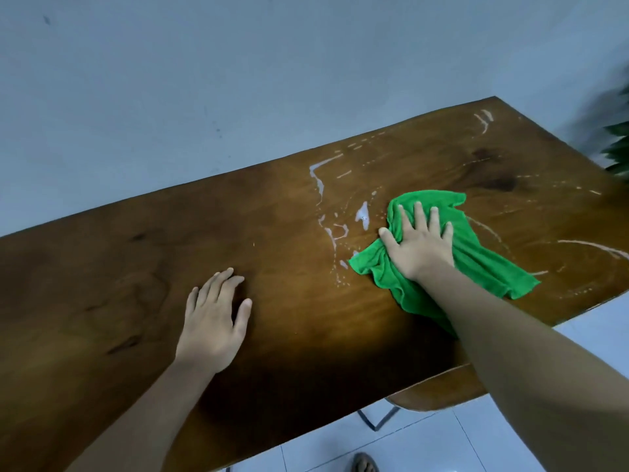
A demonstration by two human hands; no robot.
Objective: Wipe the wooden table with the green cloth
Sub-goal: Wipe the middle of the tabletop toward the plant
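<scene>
You are looking down at a wooden table (pixel 102 284) whose far edge meets a pale blue-grey wall (pixel 238 80). Take the green cloth (pixel 476 264) as your landmark: it lies crumpled on the right half of the tabletop, close to the near edge.

Your right hand (pixel 420 245) presses flat on top of the cloth, palm down. Its fingers (pixel 420 214) are spread and point toward the wall, and the thumb reaches out to the left over the cloth's edge. The hand is pressing rather than gripping; no fold is pinched that can be seen.

Your left hand (pixel 212 321) rests well to the left of the cloth, palm down on bare wood. Its fingers are loose, slightly apart, and hold nothing.

Just left of the cloth, and beyond it toward the wall, whitish wet streaks (pixel 335 229) and droplets mark the wood. Fainter curved smears (pixel 595 247) lie to the cloth's right.

Past the table's right end, dark green leaves (pixel 617 155) show blurred at the picture's edge. Nearer you than the cloth, below the table edge, are a rounded wooden seat (pixel 439 393) on a metal frame, white floor tiles (pixel 476 447), and a bare foot (pixel 364 463).
</scene>
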